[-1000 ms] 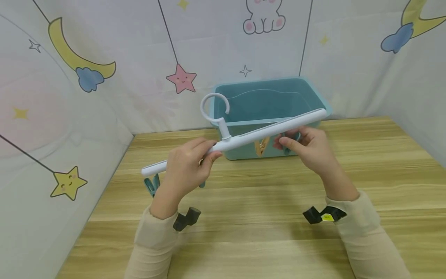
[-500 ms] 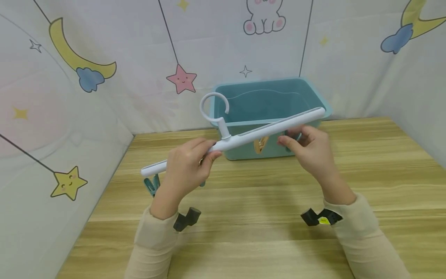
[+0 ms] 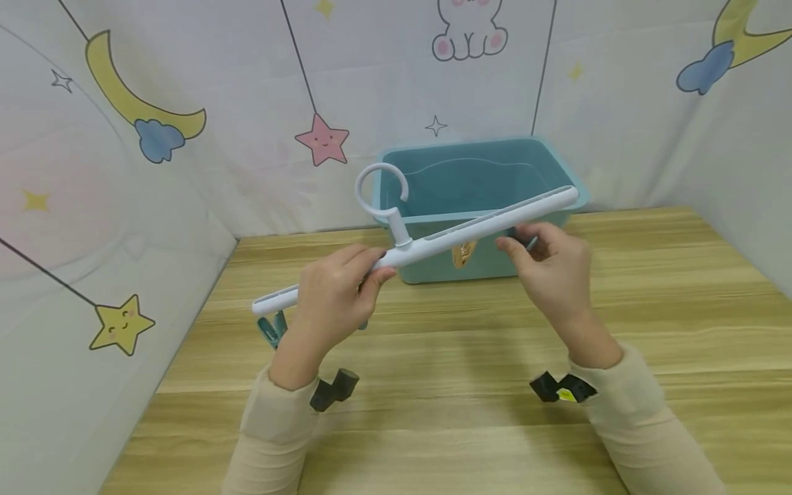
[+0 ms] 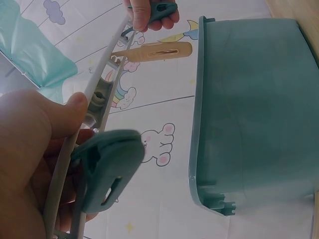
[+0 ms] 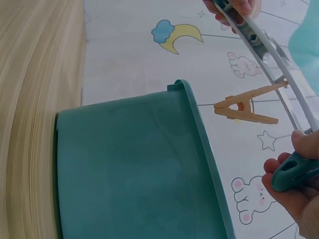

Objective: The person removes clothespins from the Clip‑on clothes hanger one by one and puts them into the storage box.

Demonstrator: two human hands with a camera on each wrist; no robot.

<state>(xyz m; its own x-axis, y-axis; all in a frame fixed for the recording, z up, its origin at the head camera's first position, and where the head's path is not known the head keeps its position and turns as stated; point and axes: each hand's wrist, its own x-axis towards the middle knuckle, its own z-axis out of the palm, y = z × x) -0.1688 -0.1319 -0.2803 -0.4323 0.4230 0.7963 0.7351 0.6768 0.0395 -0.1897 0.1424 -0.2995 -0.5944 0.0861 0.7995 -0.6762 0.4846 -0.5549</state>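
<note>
My left hand grips a white clip hanger just left of its round hook, holding it slanted above the table with the right end higher. Under the right part of the bar, my right hand pinches a teal clip between thumb and fingers, close below the rail. A wooden clothespin hangs from the rail between the hands. Another teal clip hangs beside my left fingers, and one more teal clip hangs at the bar's left end, partly behind my wrist.
A teal plastic bin stands at the back of the wood-grain table, behind the hanger, whose right end overlaps the rim in the head view. A white printed cloth encloses the back and sides.
My right hand has shifted slightly to the right with its forearm drawn a little inward. The hanger's right end has risen a little. My left hand keeps its grip.
</note>
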